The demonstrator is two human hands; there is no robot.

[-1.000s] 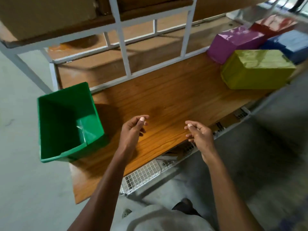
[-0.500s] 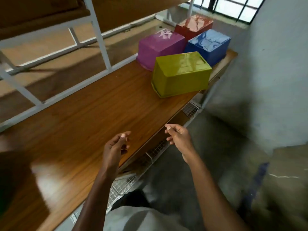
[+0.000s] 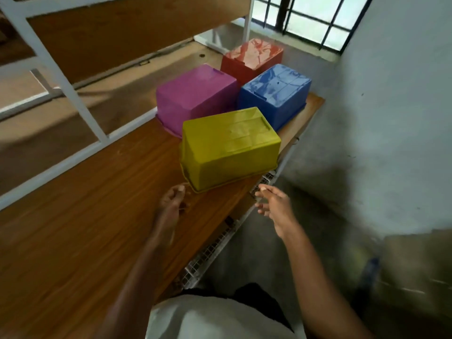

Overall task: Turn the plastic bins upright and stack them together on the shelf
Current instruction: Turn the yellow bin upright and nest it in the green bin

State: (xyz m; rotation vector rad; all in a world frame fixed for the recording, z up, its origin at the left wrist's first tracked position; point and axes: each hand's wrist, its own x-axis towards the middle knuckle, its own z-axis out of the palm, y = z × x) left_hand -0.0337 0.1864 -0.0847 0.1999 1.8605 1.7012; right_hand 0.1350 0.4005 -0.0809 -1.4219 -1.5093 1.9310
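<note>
Several plastic bins lie upside down at the right end of the wooden shelf (image 3: 85,216). The yellow-green bin (image 3: 227,148) is nearest, with a purple bin (image 3: 195,96) behind it on the left, a blue bin (image 3: 276,94) behind it on the right and a red bin (image 3: 253,57) farthest back. My left hand (image 3: 172,204) hovers just short of the yellow-green bin's near left corner, fingers loosely curled, holding nothing. My right hand (image 3: 275,204) is off the shelf's front edge, below the bin's near right corner, fingers apart and empty.
White metal shelf posts (image 3: 58,77) rise at the left, and an upper wooden board (image 3: 122,28) hangs above. A wire mesh panel (image 3: 210,253) runs under the shelf's front edge. A grey wall (image 3: 391,106) stands close on the right, with a barred window (image 3: 313,18) beyond.
The view has swung right, away from the upright green bin, which is out of sight now. Both hands have moved toward the yellow-green bin and are close to its near edge.
</note>
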